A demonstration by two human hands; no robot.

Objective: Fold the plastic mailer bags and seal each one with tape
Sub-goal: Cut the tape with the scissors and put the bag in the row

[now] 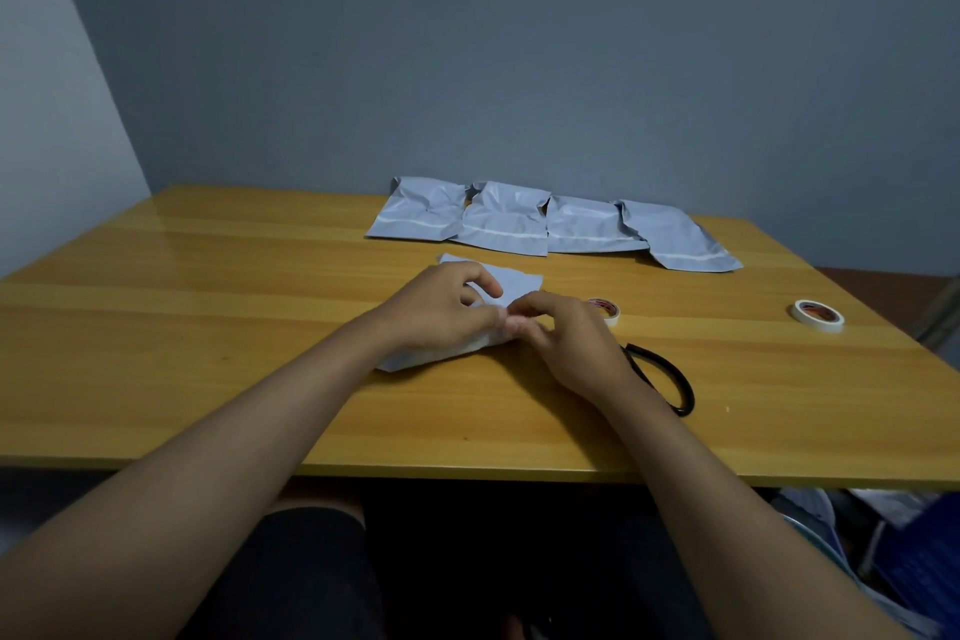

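Note:
A grey plastic mailer bag (511, 278) lies on the wooden table (208, 327) in front of me, partly folded and mostly under my hands. My left hand (441, 309) rests on its left part, fingers curled and pinching the plastic near the middle. My right hand (566, 338) meets it from the right, its fingertips pinching the same folded edge. A roll of white tape (608, 309) sits just behind my right hand, partly hidden. A second tape roll (818, 314) lies far to the right.
Several grey mailer bags (550, 224) lie in an overlapping row at the back of the table, near the grey wall. Black-handled scissors (670, 379) lie right of my right wrist. Clutter sits on the floor at lower right.

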